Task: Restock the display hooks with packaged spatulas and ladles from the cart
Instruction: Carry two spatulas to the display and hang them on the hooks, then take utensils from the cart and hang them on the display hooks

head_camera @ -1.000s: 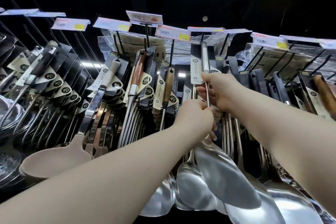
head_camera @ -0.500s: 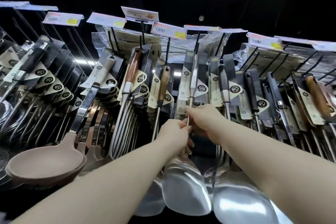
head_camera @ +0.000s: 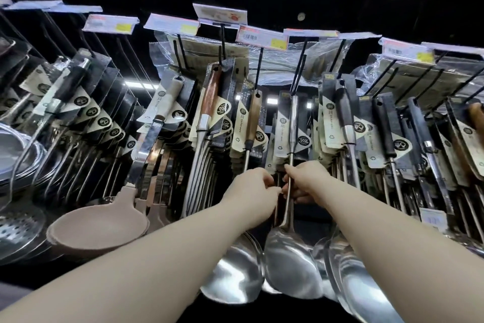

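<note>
The spatula (head_camera: pixel 289 257) hangs in the middle of the rack. Its steel handle runs up to the front end of a black hook (head_camera: pixel 298 71), and its blade points down between the two forearms. A card (head_camera: pixel 282 123) lies behind the handle, tied to it with a thin band.

The right hand (head_camera: pixel 307 182) grips the shaft just below the card, with its fingers curled round the steel. The left hand (head_camera: pixel 250 189) is just left of the shaft at the same height. Its fingers are bent, and its thumb and fingertips pinch the shaft, touching the right hand's fingers.

Just left of the spatula hangs a wooden-handled ladle (head_camera: pixel 252 118), whose steel bowl (head_camera: pixel 235 273) sits beside the spatula's blade. Further left there is a row of tools with brown and steel handles. Beyond that is a beige ladle (head_camera: pixel 99 225), its bowl tipped toward the camera. Well to the left, at the frame's edge, is a perforated skimmer (head_camera: pixel 18 223).

Right of the spatula hang carded tools with black handles (head_camera: pixel 345 110), and more steel bowls (head_camera: pixel 351 270) crowd beside the blade. Above the spatula, price tags (head_camera: pixel 262 37) sit on the hook ends. Clear plastic bags (head_camera: pixel 209 47) hang behind them.
</note>
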